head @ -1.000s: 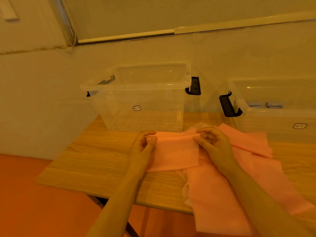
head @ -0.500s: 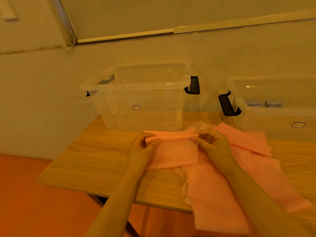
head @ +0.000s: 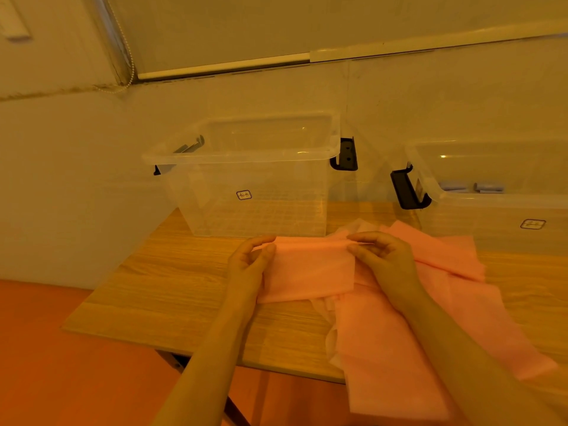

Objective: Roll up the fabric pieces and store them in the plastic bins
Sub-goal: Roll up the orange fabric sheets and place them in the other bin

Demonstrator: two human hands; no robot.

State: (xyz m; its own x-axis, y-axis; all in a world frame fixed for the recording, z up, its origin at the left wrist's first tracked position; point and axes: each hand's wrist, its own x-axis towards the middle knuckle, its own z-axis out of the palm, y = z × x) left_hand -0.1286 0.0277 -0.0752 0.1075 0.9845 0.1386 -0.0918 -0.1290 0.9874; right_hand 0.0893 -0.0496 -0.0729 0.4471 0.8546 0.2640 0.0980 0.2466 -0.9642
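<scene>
Pinching the far edge of the small pink fabric sheet (head: 307, 272) at both ends, my left hand (head: 249, 265) and right hand (head: 385, 265) each grip it between thumb and curled fingers, with a narrow fold started along that edge. It lies on the light wooden tabletop (head: 172, 287), just in front of the left clear plastic bin (head: 255, 179), and bare wood runs from my left hand to the table's left edge. I count two bins; the right clear plastic bin (head: 491, 207) is cut off by the frame and holds two grey rolls (head: 473, 187), hard to make out. The loose pile of pink fabric pieces (head: 399, 348) overhangs the near edge; I cannot count its layers.
</scene>
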